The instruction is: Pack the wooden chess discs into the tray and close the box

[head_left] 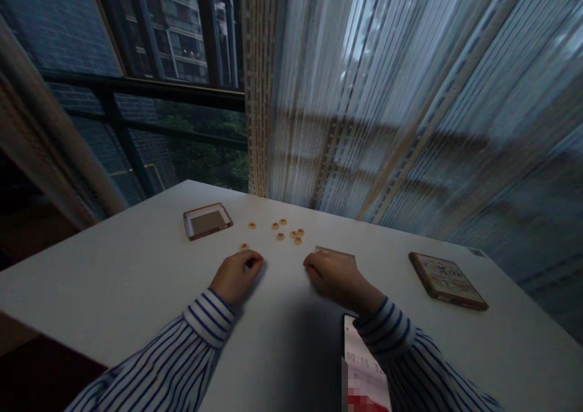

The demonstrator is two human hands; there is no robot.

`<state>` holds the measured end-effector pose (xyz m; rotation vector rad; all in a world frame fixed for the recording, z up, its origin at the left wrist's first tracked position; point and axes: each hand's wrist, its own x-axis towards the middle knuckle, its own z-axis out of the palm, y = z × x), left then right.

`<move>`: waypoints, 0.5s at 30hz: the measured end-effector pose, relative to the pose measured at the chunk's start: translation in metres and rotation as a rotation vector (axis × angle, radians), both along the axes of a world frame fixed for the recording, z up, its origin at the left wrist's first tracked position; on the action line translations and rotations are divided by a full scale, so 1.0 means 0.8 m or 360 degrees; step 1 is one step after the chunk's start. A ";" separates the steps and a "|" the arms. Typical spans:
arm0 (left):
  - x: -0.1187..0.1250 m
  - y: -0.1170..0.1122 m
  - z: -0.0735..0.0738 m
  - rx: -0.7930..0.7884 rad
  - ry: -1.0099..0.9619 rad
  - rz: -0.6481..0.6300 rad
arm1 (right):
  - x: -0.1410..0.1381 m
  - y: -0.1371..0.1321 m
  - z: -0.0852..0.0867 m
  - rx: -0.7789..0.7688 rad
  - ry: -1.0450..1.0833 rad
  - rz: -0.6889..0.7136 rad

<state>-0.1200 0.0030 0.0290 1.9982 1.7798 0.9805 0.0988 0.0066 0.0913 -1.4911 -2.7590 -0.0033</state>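
I see left hand (237, 276) on desk (136, 266), grip curled closed, near round game pieces (297, 239). Right hand (334, 276) against flat board (337, 253); can't tell its grip.

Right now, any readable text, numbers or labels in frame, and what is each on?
"00 15 3": on the phone screen at the near table edge; the rest is cut off by the striped sleeve.
Print on the box lid, at right: too blurred to read.
Red marks on the round pieces: too small to read.
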 end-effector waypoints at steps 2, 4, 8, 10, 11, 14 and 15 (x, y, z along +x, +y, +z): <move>-0.011 0.003 -0.002 -0.0005 0.0061 0.0035 | -0.010 0.000 0.000 -0.0021 -0.0013 0.0031; -0.023 0.009 -0.005 0.0003 0.0118 0.0057 | -0.018 0.000 -0.001 -0.0055 0.0019 0.0085; -0.042 0.022 -0.008 0.0065 0.0281 0.0192 | -0.030 -0.002 -0.003 -0.0060 0.0086 0.0174; -0.046 0.027 -0.008 0.0064 0.0381 0.0263 | -0.034 -0.003 -0.004 -0.0048 0.0090 0.0220; -0.048 0.030 -0.007 0.0047 0.0434 0.0288 | -0.036 -0.004 -0.004 -0.0046 0.0086 0.0237; -0.049 0.035 -0.005 -0.0038 0.0565 0.0303 | -0.040 -0.004 -0.004 -0.0048 0.0071 0.0254; -0.049 0.036 -0.004 -0.0065 0.0593 0.0298 | -0.040 -0.004 -0.005 -0.0048 0.0069 0.0255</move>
